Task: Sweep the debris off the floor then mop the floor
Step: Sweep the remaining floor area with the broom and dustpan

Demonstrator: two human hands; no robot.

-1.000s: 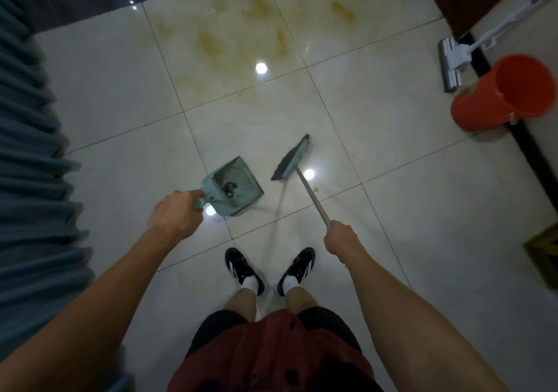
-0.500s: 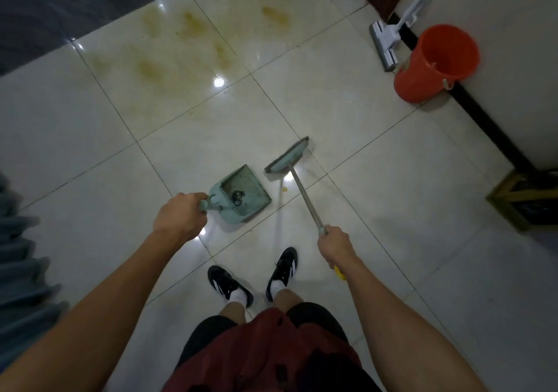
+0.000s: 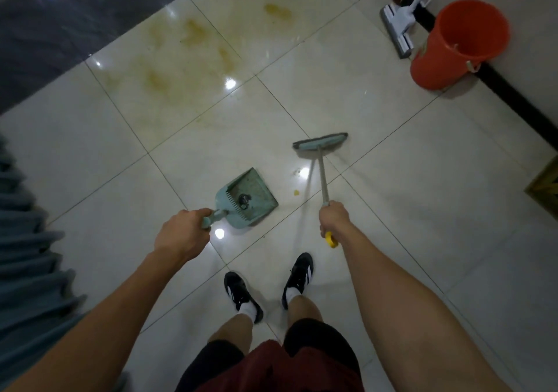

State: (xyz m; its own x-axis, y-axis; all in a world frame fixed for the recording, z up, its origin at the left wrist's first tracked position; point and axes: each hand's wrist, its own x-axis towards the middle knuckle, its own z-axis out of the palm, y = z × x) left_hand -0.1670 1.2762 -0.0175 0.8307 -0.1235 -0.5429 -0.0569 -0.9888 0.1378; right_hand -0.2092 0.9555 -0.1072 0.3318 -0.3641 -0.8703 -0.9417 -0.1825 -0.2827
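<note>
My left hand (image 3: 182,236) grips the handle of a teal dustpan (image 3: 247,200) that rests on the white tiled floor (image 3: 407,186), with a dark bit of debris in its tray. My right hand (image 3: 333,218) grips the metal handle of a small broom (image 3: 320,143), whose teal head lies on the floor beyond and to the right of the dustpan. A small yellow crumb (image 3: 296,192) lies on the tile between pan and broom handle. Yellow-brown stains (image 3: 193,56) spread over the tiles further ahead.
An orange bucket (image 3: 459,44) stands at the far right by the wall, with a white flat mop (image 3: 401,26) leaning beside it. Blue-grey curtain folds (image 3: 27,256) hang along the left edge. A dark floor area (image 3: 75,14) lies top left. My feet (image 3: 268,286) stand just behind the dustpan.
The broom head has swung out to the right, away from the dustpan mouth, and now lies crosswise. The view has turned, so the bucket and mop show larger at the right.
</note>
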